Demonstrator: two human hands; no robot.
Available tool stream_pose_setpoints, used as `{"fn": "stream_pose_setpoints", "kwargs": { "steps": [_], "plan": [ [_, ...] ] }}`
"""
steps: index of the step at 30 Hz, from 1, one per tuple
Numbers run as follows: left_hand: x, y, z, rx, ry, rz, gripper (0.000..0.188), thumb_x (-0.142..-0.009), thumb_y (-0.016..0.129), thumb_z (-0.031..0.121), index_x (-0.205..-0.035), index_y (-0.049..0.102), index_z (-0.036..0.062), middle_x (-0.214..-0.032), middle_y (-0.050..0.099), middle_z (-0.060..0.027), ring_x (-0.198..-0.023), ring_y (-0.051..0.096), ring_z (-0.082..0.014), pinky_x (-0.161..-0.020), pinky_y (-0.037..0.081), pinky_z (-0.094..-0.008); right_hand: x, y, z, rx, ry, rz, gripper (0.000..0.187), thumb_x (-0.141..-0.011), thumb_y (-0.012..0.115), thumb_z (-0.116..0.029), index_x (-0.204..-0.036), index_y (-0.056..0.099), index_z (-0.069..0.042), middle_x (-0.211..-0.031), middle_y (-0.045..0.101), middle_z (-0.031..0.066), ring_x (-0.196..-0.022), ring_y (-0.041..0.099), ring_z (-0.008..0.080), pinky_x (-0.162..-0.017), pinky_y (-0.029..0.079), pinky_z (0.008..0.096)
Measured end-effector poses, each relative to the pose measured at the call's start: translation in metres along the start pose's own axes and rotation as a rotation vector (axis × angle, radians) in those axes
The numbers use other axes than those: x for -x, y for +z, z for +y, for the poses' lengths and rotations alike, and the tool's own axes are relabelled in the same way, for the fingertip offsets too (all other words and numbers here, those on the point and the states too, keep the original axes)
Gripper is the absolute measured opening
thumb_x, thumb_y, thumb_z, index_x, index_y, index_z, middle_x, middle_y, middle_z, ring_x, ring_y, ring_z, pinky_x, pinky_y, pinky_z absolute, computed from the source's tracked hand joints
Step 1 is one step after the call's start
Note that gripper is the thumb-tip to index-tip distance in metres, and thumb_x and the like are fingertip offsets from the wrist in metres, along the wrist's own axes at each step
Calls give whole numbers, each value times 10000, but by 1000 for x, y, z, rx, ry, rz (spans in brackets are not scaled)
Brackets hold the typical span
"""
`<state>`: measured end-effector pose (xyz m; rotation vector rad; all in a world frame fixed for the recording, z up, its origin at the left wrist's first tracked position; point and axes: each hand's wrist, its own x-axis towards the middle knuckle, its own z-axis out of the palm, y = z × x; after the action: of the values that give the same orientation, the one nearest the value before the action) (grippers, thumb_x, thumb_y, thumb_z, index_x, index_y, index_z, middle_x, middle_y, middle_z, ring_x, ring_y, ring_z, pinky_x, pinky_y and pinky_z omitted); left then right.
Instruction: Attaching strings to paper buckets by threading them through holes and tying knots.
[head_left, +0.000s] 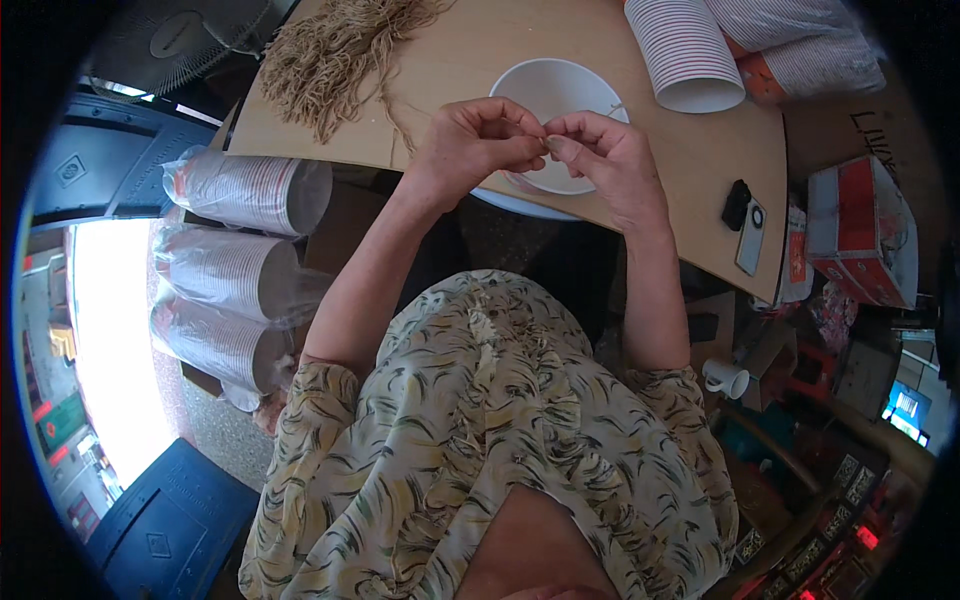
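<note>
My left hand [468,152] and my right hand [618,168] meet fingertip to fingertip over a white paper bucket [540,82] near the table's front edge. Thumb and forefinger of each are pinched together. What lies between them is too small to make out. Partly hidden behind my hands, the bucket turns its open mouth up toward me. A short light strand [616,108] shows at its right rim. Farther left lies a tangled bundle of tan twine [335,65], with loose strands trailing toward my left wrist.
A stack of white paper buckets [685,55] lies at the table's far right, beside wrapped stacks [815,70]. A phone [750,240] and a black object [736,205] sit at the right edge. Bagged bucket stacks [225,275] stand left of the table. A mug [725,379] is lower right.
</note>
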<state>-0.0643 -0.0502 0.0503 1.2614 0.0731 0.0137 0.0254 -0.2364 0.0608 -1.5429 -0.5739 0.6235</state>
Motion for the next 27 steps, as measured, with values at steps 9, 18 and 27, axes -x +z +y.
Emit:
{"fn": "stream_pose_setpoints", "kwargs": {
  "steps": [9,18,27],
  "plan": [
    [3,3,5,-125,38,21,94,-879,717,6,-964,686,-21,-850,725,-78,-796,716,-129,-707,589,-247,3,1,3,85,-105,16,96,-933,670,-59,-992,702,11,-826,688,16,-693,570,48,-607,470,209],
    [0,3,2,-59,67,-3,62,-896,717,4,-919,661,-7,-877,724,-95,-830,722,-152,-756,596,-258,8,0,-1,-50,-46,55,124,-958,627,-80,-992,665,33,-815,675,41,-702,602,70,-630,493,214],
    [0,4,2,-52,68,-7,50,-900,710,-1,-920,665,-12,-874,721,-90,-825,719,-152,-753,589,-261,7,0,-5,34,-89,8,141,-967,648,-94,-1031,684,27,-820,683,36,-727,618,66,-620,502,220]
  ]
}}
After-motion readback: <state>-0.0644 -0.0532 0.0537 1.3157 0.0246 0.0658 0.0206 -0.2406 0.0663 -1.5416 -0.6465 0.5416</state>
